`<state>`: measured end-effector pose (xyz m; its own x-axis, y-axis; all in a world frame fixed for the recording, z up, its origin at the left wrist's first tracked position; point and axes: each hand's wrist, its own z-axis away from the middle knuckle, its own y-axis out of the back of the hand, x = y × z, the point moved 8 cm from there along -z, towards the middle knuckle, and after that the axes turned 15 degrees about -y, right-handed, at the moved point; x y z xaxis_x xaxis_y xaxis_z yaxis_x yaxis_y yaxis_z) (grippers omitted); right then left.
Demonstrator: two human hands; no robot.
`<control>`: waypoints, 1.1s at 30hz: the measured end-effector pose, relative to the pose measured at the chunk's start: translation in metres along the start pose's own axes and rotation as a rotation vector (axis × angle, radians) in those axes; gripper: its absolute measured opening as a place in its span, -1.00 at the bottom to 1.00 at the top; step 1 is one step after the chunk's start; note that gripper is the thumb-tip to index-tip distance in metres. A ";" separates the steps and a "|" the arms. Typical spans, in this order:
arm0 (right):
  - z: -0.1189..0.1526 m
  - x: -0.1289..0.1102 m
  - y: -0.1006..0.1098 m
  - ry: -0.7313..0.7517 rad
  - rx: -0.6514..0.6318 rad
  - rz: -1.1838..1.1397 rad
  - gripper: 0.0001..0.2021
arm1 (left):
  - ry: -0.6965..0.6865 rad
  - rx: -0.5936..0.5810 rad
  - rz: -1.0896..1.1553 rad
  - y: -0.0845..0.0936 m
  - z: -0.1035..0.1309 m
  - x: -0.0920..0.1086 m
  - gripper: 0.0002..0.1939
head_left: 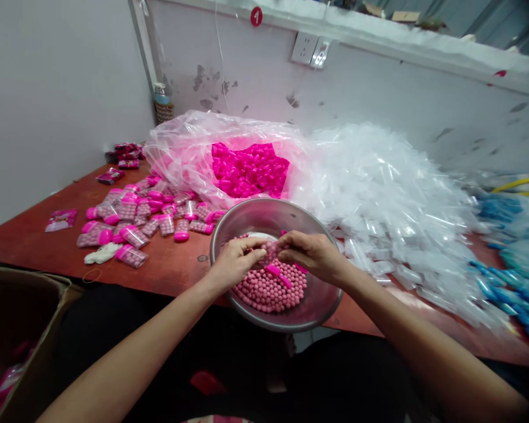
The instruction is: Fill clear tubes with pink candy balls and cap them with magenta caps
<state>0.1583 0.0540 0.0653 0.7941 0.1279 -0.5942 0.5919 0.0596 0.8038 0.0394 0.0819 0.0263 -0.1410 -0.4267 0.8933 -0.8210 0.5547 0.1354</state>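
Left hand (238, 259): fingers bent, thumb pressed in, holding one end of a small clear bottle (270, 252).
Right hand (312, 252): fingers curled in at the bottle's other end; I cannot tell if they grip it.
Small clear bottle: between the hands, over the metal bowl (324, 296), with pink balls inside.
Metal bowl: holds lots of round pink balls (267, 294) and some bright pink caps (285, 282).
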 end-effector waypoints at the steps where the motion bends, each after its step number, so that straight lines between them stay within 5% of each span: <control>1: -0.001 0.003 0.002 -0.035 0.040 -0.037 -0.88 | 0.013 0.004 0.027 0.000 0.001 -0.001 -0.74; 6: 0.002 0.028 0.006 -0.267 0.091 -0.291 -0.68 | 0.054 0.092 0.212 0.001 0.003 -0.005 -0.74; 9: 0.002 0.042 -0.006 -0.351 0.022 0.117 -0.65 | 0.083 0.242 0.353 0.007 0.005 -0.010 -0.74; 12: -0.001 0.045 -0.031 -0.289 -0.087 0.508 -0.76 | 0.097 0.258 0.390 0.006 0.005 -0.010 -0.72; 18: -0.010 0.046 -0.066 -0.284 -0.212 0.597 -0.86 | 0.067 0.241 0.287 0.009 0.007 -0.008 -0.74; 20: -0.011 0.048 -0.060 -0.310 -0.209 0.450 -0.83 | 0.068 0.221 0.254 0.009 0.007 -0.010 -0.76; 26: 0.001 0.040 -0.035 -0.314 -0.317 -0.583 -0.76 | 0.157 0.209 0.389 0.001 0.007 -0.016 -0.75; 33: 0.006 0.039 -0.044 -0.392 -0.217 -0.889 -0.66 | 0.235 0.229 0.572 -0.010 0.007 -0.011 -0.73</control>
<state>0.1634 0.0501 0.0064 0.0866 -0.3850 -0.9189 0.9868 0.1597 0.0261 0.0449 0.0757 0.0122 -0.4867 0.0715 0.8706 -0.7533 0.4704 -0.4597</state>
